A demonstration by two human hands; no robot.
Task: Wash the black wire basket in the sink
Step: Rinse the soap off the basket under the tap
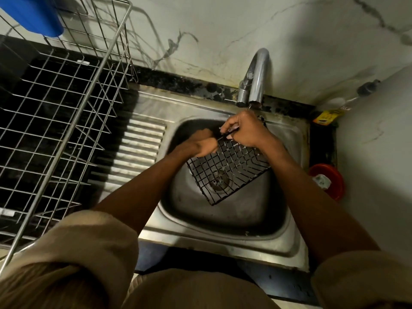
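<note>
Two hands at the far edge of the black wire basket [225, 168]: right hand [245, 130] curled round the top rim below the tap [254, 76], left hand [200, 141] blurred, fingers bent against the mesh just beside, hold not clear. Basket tilted inside the steel sink [223, 215], lower corner over the drain [219, 180]. Wire dish rack [62, 108] on the table at left

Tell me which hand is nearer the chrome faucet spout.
Right. The right hand grips the black wire basket's far rim just below the chrome faucet spout; the left hand holds the basket's left edge, farther out over the steel sink.
</note>
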